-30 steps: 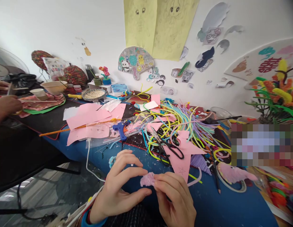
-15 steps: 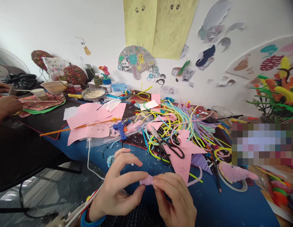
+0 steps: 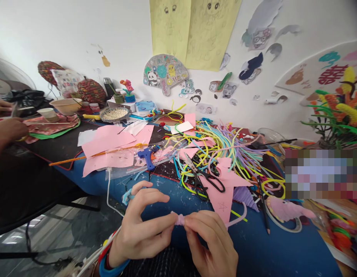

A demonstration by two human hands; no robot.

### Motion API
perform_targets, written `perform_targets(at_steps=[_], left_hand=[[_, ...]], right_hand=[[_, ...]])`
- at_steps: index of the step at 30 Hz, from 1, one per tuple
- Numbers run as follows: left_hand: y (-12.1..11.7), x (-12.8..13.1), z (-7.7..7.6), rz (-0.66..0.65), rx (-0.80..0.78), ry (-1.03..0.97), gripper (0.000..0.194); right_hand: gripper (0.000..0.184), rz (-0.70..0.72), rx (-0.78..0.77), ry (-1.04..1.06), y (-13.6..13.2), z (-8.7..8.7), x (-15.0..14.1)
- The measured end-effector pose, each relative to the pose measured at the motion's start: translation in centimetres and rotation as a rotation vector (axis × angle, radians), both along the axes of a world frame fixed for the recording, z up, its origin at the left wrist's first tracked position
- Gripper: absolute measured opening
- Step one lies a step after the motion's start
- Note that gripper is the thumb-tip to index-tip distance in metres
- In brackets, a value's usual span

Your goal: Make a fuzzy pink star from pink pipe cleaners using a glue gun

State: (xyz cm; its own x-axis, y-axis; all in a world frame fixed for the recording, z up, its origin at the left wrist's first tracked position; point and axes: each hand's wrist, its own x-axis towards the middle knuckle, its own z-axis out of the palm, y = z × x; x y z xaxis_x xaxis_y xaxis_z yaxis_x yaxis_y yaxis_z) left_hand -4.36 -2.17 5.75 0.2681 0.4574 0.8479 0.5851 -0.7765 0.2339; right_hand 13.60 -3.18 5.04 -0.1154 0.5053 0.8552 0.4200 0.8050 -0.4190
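Note:
A small lilac piece of fuzzy pipe cleaner (image 3: 180, 219) is pinched between my two hands near the table's front edge. My left hand (image 3: 146, 227) grips its left end between thumb and index finger, with the other fingers raised and curved. On its right end, the thumb and fingers of my right hand (image 3: 211, 238) are closed. Past my right hand lies a cut pink sheet (image 3: 221, 200) with a star drawn on it. Black-handled scissors (image 3: 211, 181) rest on that sheet. A light blue fuzzy ring (image 3: 127, 197) shows beside my left fingers.
A blue glue gun (image 3: 149, 157) lies beyond my left hand, its white cord hanging over the edge. Many coloured pipe cleaners (image 3: 239, 150) are heaped in the middle. A pink fuzzy figure (image 3: 288, 209) and a pencil (image 3: 265, 211) lie right. Another person's hand (image 3: 9, 130) is at far left.
My left thumb and index finger have closed together on the lilac piece, where they were apart around it before. The left hand has shifted slightly left and down.

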Motion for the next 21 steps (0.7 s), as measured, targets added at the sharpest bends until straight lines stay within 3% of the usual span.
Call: perform_targets(at_steps=[21], left_hand=[[0.21, 0.16, 0.36, -0.083, -0.116, -0.046, 0.026]], right_hand=[[0.01, -0.077, 0.117, -0.106, -0.13, -0.11, 0.12]])
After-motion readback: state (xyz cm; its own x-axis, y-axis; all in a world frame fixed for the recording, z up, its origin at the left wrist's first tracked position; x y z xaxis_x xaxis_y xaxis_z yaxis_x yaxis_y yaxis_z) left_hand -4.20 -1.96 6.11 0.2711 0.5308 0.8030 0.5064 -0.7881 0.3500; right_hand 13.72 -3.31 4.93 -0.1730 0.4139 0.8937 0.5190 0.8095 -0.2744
